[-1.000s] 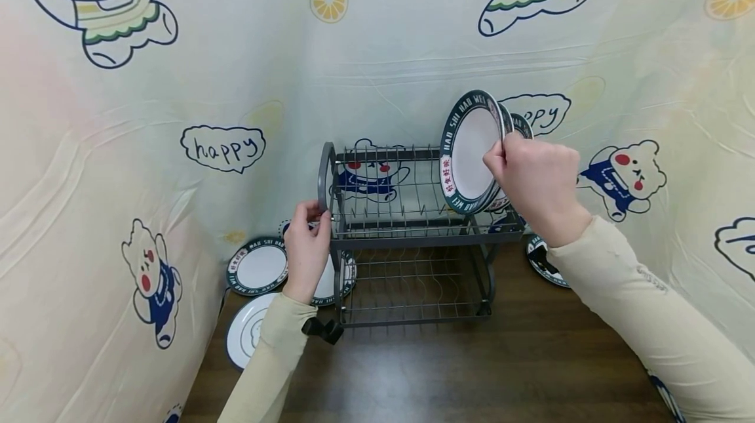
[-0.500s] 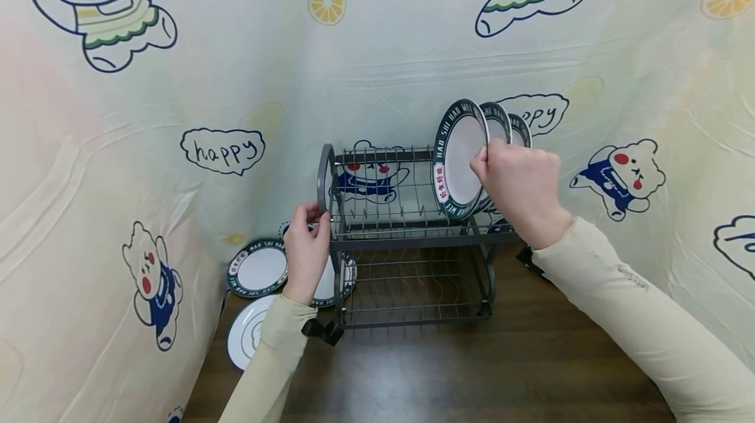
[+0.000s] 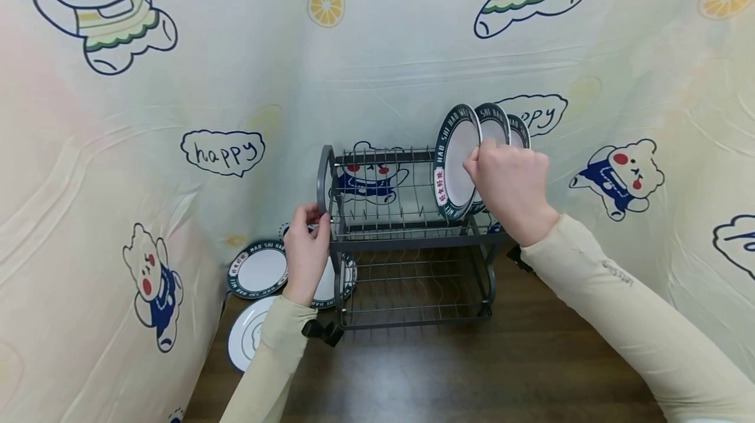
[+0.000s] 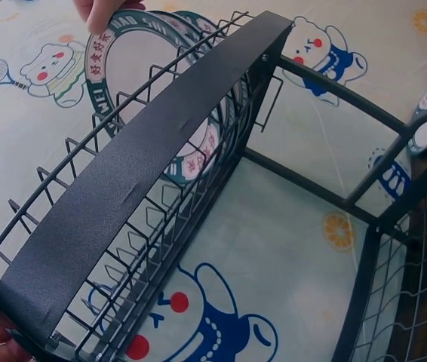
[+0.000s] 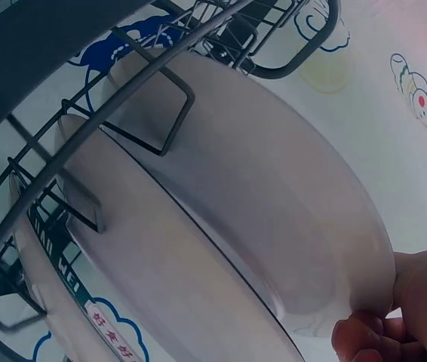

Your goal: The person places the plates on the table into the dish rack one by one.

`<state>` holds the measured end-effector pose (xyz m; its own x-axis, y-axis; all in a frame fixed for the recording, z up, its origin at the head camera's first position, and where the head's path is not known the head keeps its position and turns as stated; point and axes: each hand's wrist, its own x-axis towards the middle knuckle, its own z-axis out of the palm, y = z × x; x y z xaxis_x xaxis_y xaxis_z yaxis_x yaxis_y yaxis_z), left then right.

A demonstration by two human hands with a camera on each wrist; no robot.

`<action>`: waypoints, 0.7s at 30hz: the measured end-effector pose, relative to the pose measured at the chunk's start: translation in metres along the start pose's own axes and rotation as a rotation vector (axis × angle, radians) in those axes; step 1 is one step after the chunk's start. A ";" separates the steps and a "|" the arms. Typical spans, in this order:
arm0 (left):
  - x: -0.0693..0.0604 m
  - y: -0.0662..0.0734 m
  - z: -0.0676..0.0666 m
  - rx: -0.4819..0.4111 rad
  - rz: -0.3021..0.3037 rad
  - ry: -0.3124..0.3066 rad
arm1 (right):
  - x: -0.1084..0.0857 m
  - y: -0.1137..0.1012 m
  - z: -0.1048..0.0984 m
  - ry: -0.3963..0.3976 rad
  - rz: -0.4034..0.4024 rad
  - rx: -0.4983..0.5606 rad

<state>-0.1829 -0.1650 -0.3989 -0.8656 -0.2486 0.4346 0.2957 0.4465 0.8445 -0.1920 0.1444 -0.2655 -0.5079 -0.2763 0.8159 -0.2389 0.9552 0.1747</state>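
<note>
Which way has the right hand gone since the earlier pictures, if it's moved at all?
Yes: in the head view, the right hand has moved left relative to the dish rack, toward its left end.

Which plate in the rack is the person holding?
The leftmost racked plate in the head view: the right hand pinches its rim; the other two stand farther right.

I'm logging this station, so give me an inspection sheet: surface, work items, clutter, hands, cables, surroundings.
Surface: brown, wood-look tabletop.
Work items: dark two-tier rack; held plate and two other plates on edge at its upper right.
Clutter: loose plates lying flat toward the left.
Hands: left hand grips the rack's left end; right hand pinches the held plate's rim.
Cables: none certain; thin dark line at left, too small to tell.
Surroundings: cartoon-printed sheet.
</note>
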 end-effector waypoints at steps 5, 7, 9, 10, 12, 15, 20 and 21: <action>0.000 0.000 0.000 -0.003 -0.002 -0.002 | 0.001 -0.002 0.003 0.009 0.011 -0.002; 0.000 -0.001 0.000 -0.002 0.000 0.000 | 0.001 -0.003 0.004 -0.006 0.010 0.004; 0.000 -0.001 0.000 0.001 -0.001 0.000 | 0.002 -0.003 0.004 -0.033 0.009 0.011; 0.000 -0.001 0.000 0.002 -0.001 -0.003 | 0.002 -0.002 0.004 -0.048 0.009 0.014; 0.000 -0.001 0.000 0.002 0.000 -0.006 | 0.001 -0.002 0.004 -0.079 0.008 0.020; 0.000 0.000 0.000 0.003 0.002 -0.013 | 0.001 -0.002 0.004 -0.108 0.010 0.015; 0.000 0.000 0.000 0.006 0.008 -0.012 | 0.002 -0.002 0.006 -0.121 0.005 0.007; 0.000 0.000 0.000 0.006 0.010 -0.012 | 0.002 -0.002 0.006 -0.122 0.007 0.009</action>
<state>-0.1829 -0.1653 -0.3987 -0.8674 -0.2341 0.4390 0.3016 0.4544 0.8382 -0.1972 0.1413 -0.2678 -0.6062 -0.2812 0.7439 -0.2422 0.9563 0.1641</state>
